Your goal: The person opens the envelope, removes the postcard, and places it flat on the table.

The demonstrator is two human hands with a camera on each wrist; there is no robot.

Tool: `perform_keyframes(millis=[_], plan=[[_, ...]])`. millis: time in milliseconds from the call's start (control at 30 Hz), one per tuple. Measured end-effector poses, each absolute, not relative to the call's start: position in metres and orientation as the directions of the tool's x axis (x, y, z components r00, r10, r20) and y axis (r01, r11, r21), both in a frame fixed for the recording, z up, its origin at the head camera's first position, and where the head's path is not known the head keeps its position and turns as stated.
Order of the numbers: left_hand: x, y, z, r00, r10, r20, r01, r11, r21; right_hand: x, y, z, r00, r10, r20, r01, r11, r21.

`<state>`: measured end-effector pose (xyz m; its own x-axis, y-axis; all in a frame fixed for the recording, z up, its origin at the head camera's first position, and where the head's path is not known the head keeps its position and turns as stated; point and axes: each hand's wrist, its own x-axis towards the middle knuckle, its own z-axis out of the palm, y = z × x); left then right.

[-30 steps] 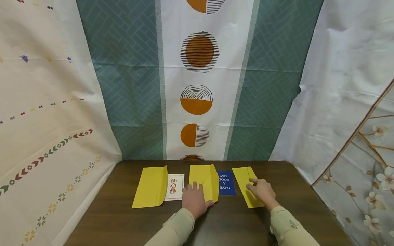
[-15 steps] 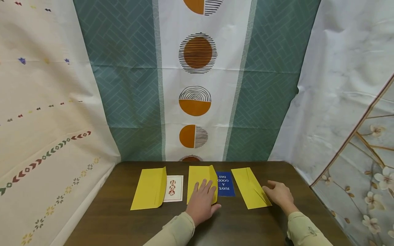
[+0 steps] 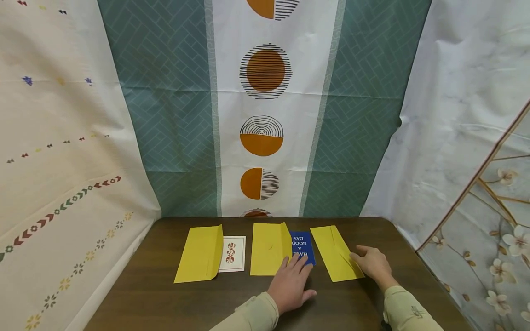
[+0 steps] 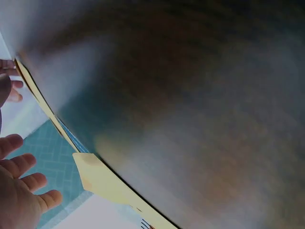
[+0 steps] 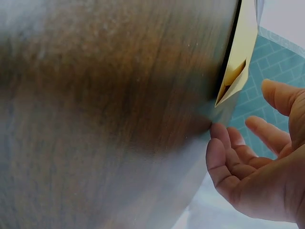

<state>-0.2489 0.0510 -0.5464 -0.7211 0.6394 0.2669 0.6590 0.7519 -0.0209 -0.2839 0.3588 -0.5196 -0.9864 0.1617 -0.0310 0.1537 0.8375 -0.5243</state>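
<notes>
My left hand [image 3: 290, 285], fingers extended and spread, is over the lower edge of the blue card [image 3: 301, 241], which reads "HAVE A GOOD DAY" upside down. The left wrist view shows the same hand [image 4: 21, 191] with nothing in its grasp. Just left of the card lies the middle yellow envelope [image 3: 268, 250], its flap side toward the card. My right hand [image 3: 372, 264] is beside the lower right edge of the right yellow envelope [image 3: 334, 253]. In the right wrist view, that envelope's end [image 5: 238, 57] gapes slightly, and my loosely curled right hand [image 5: 267, 167] holds nothing.
Another yellow envelope [image 3: 198, 253] lies at the left, beside a white card with red characters [image 3: 232, 253]. All rest on a dark wooden table [image 3: 165, 303]. Patterned cloth [image 3: 182, 115] hangs behind, with light cloths at both sides.
My left hand has moved right, from the middle envelope to the blue card. My right hand has come off the right envelope to its right edge, and that envelope's lower end looks wider.
</notes>
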Motion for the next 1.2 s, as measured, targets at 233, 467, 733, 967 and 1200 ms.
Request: perform_keyframes(millis=[233, 467, 733, 967, 1200], plan=[[-0.249, 0.054, -0.551, -0.723, 0.646, 0.246, 0.663, 0.748, -0.017, -0.283, 0.36, -0.521, -0.987, 0.156, -0.031, 0.15, 0.845, -0.514], [-0.244, 0.061, -0.549, -0.732, 0.65, 0.204, 0.66, 0.751, -0.024, -0.283, 0.359, -0.522, -0.985, 0.165, -0.045, 0.164, 0.842, -0.513], [-0.241, 0.071, -0.551, -0.712, 0.675, 0.193, 0.681, 0.731, -0.043, -0.28, 0.357, -0.522, -0.987, 0.156, -0.041, 0.154, 0.838, -0.524], [-0.24, 0.083, -0.554, -0.735, 0.667, 0.124, 0.672, 0.74, 0.001, -0.277, 0.355, -0.523, -0.988, 0.152, -0.041, 0.15, 0.831, -0.535], [-0.247, 0.101, -0.548, -0.761, 0.647, 0.053, 0.649, 0.759, 0.045, -0.278, 0.352, -0.523, -0.986, 0.162, -0.048, 0.162, 0.827, -0.539]])
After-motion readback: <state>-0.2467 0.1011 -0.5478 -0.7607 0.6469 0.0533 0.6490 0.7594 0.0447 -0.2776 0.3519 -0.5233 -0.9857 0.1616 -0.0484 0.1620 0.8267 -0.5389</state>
